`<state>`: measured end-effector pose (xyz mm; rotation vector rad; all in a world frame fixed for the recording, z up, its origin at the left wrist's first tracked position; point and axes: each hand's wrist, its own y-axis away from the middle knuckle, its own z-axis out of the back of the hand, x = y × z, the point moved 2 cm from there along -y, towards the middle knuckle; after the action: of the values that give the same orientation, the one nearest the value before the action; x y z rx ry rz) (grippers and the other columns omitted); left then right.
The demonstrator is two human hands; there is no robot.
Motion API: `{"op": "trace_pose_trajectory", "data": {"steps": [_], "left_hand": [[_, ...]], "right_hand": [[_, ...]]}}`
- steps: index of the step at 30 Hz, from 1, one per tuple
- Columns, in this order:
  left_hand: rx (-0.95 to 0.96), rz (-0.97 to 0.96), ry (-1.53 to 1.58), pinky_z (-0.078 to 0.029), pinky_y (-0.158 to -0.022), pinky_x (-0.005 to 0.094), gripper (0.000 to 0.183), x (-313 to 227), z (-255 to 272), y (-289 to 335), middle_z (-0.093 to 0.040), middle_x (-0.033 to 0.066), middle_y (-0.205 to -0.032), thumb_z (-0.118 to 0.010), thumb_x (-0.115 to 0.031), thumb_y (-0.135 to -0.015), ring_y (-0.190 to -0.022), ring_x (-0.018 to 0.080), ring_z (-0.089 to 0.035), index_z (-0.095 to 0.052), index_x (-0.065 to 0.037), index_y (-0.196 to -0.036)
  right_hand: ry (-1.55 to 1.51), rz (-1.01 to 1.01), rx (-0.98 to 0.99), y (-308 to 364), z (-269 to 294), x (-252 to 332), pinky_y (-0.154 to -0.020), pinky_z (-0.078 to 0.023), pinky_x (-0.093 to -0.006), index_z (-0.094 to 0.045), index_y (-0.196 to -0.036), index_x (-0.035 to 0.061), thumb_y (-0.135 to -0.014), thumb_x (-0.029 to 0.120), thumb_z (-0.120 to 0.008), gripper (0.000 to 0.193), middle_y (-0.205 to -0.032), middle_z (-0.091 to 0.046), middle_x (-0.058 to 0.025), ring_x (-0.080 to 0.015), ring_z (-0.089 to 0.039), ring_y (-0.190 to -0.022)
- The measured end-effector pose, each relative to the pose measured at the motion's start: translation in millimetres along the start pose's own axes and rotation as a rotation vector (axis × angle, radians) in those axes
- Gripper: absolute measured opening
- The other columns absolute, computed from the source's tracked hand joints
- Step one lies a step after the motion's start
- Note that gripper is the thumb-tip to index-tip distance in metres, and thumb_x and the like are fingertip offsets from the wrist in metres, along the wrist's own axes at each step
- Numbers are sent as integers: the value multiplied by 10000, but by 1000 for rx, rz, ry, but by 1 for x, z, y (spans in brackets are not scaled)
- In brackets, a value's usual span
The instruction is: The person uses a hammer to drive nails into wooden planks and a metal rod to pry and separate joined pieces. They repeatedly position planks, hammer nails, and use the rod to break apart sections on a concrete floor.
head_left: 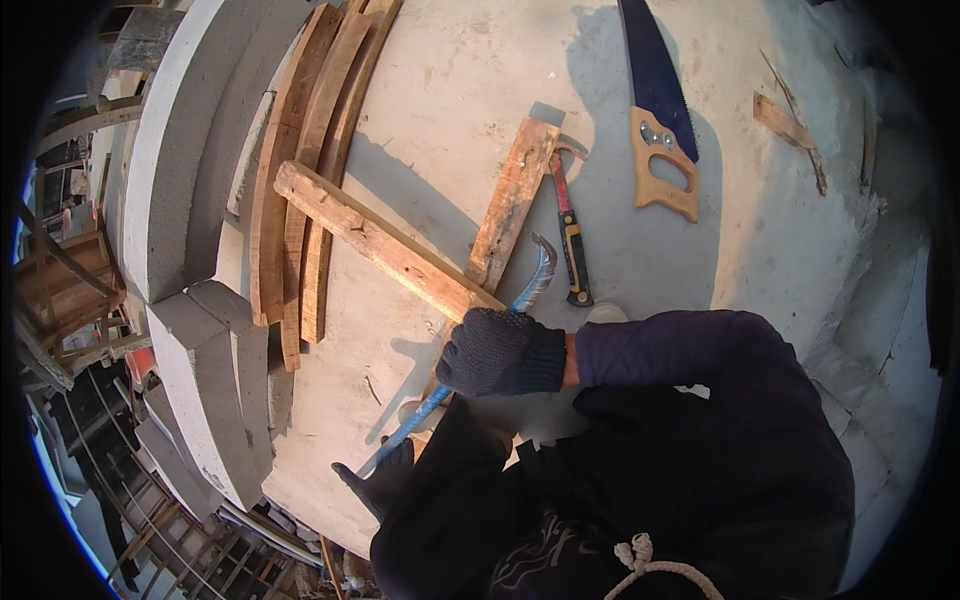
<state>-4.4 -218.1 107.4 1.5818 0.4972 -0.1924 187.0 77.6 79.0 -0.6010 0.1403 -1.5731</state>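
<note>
My right hand [505,352], in a dark knitted work glove, is closed around the middle of a blue pry bar [410,422]. The bar's worn, hooked end sticks out above that hand. A squared wooden length [375,240] reaches from the upper left to my right knuckles; its near end is beside the glove. My left hand [385,485], also dark-gloved, is at the bar's lower end, with a digit stretched out. My dark clothing hides part of it, and whether it bears on the bar is unclear. Beneath lies another wooden board [515,205].
A claw hammer [570,235] with a red and black handle lies beside the board. Farther right is a handsaw [660,130]. Several timber strips [300,190] lean by grey concrete blocks [205,370] at left. Scrap wood [785,122] lies far right on the concrete floor [460,100].
</note>
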Motion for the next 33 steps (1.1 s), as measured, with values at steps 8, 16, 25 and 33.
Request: {"op": "trace_pose_trajectory", "data": {"steps": [8, 16, 25, 33], "left_hand": [[95, -524, 171, -480, -749, 359, 497, -82, -2, -18, -431, -14, -666, -536, -562, -1031, -682, 187, -494, -514, -114, -815], [70, -1321, -465, -493, -884, 367, 308, -181, -2, 129, -527, 2, -726, -551, -324, -1005, -762, 187, -576, -459, -34, -953], [-296, -1921, -1407, -492, -1022, 366, 273, -182, -56, 202, -626, 20, -772, -576, -74, -968, -825, 195, -659, -416, 69, -1137], [282, -1743, -1116, -484, -1000, 409, 183, -152, -171, 200, -676, 43, -944, -523, -115, -1025, -869, 184, -643, -484, 48, -1098]], "right_hand": [[-459, -530, -368, 35, 39, -25, -861, -538, -463, -671, -1071, 89, -883, 394, -788, 377, -1082, -674, -144, -356, -654, -1027], [-854, -1321, 212, 110, -26, -43, -777, -537, -427, -598, -1069, 15, -907, 670, -658, 678, -959, -693, -176, -313, -705, -888], [-977, -1269, -136, 127, 14, -58, -771, -535, -403, -633, -1055, -6, -915, 595, -707, 622, -930, -702, -172, -264, -701, -840], [-873, -1239, -236, 198, 21, -136, -817, -543, -358, -672, -1191, -8, -939, 489, -711, 559, -1042, -717, -161, -256, -697, -934]]}}
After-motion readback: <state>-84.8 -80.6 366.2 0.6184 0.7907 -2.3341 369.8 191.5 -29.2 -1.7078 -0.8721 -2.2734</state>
